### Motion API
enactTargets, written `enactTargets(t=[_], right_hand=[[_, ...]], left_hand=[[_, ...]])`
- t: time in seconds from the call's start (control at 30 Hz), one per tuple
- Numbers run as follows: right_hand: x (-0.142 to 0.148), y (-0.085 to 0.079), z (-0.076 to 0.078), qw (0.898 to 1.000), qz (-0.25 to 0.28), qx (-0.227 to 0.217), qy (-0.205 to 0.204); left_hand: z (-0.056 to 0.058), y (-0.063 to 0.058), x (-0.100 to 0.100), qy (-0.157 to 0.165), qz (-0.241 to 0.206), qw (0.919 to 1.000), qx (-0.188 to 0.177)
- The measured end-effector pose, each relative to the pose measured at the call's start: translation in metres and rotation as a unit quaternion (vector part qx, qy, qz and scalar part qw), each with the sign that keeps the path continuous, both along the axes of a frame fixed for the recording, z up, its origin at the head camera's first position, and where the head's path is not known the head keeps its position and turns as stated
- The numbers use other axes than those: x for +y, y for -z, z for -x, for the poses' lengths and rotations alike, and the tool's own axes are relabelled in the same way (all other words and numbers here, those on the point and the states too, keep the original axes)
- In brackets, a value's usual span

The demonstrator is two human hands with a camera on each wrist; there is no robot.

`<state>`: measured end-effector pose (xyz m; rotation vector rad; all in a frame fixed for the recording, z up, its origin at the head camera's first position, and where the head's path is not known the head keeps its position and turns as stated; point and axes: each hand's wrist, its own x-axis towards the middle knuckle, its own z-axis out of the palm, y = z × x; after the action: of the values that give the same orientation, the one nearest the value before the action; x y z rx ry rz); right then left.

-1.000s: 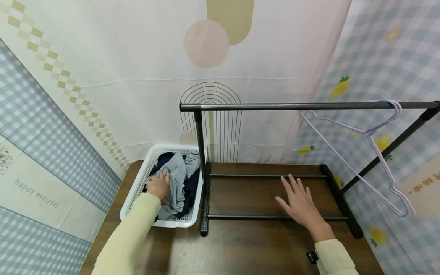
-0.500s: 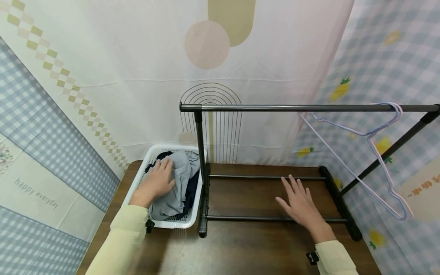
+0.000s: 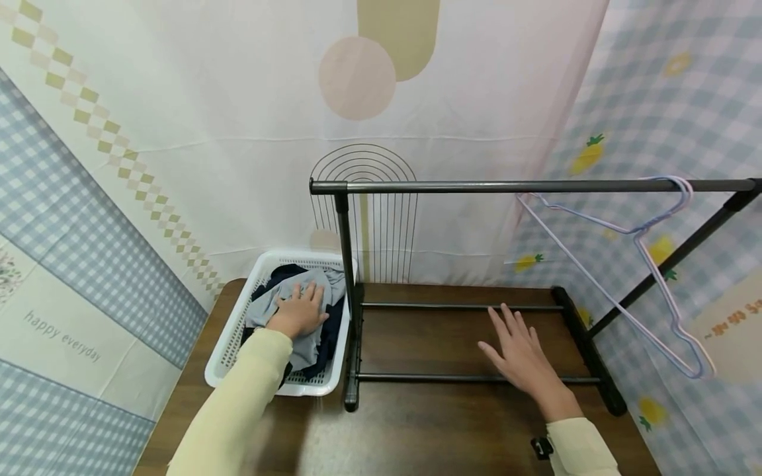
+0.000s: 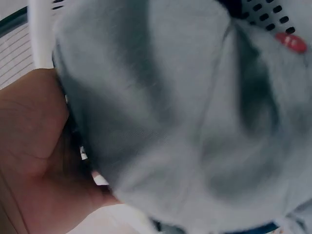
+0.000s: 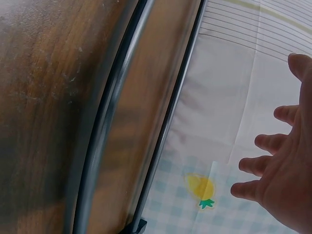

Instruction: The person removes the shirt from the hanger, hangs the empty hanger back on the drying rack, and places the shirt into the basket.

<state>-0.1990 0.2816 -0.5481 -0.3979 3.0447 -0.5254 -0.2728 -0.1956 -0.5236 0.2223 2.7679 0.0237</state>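
My left hand [image 3: 299, 311] lies palm down on a crumpled grey garment [image 3: 305, 354] in a white basket, its fingers spread over the cloth. In the left wrist view the garment [image 4: 161, 97] fills most of the picture and hides the fingers, while the thumb side of the hand [image 4: 39, 151] shows at the left. Navy clothing [image 3: 329, 336] lies under and beside the grey cloth. My right hand [image 3: 520, 354] is held over the lower bars of a black clothes rack, fingers extended, holding nothing; the right wrist view shows its separated fingers at the right edge.
The white perforated basket [image 3: 215, 367] stands on the brown table [image 3: 381, 436], left of the clothes rack [image 3: 464, 187]. Light purple and pink hangers [image 3: 645, 231] hang at the rack's right end. Printed cloth walls [image 3: 238, 99] enclose the back and both sides.
My left hand lifted leftward off the clothes, then came back right onto the grey garment. That garment's lower left part has shifted, uncovering navy cloth. My right hand has stayed put.
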Motion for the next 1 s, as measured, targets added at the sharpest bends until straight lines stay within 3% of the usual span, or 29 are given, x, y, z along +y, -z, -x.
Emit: enactTargets(t=[0.23, 0.4, 0.63, 0.8, 1.0], right_hand=[[-0.003, 0.001, 0.002, 1.0, 0.0, 0.008, -0.003], [-0.007, 0.002, 0.004, 1.0, -0.003, 0.015, -0.008], [-0.012, -0.001, 0.01, 1.0, 0.002, 0.017, -0.004], [-0.018, -0.002, 0.014, 1.0, 0.008, 0.016, -0.006], [-0.029, -0.004, 0.014, 1.0, 0.013, 0.023, -0.017]], left_hand=[[0.007, 0.012, 0.008, -0.02, 0.021, 0.9995, -0.009], [0.005, 0.004, 0.008, -0.033, -0.01, 0.9993, -0.011], [-0.004, -0.006, 0.001, -0.018, -0.047, 0.9976, 0.046], [-0.026, -0.012, -0.002, -0.01, -0.073, 0.9908, 0.113], [-0.072, -0.024, 0.005, 0.001, -0.085, 0.979, 0.186]])
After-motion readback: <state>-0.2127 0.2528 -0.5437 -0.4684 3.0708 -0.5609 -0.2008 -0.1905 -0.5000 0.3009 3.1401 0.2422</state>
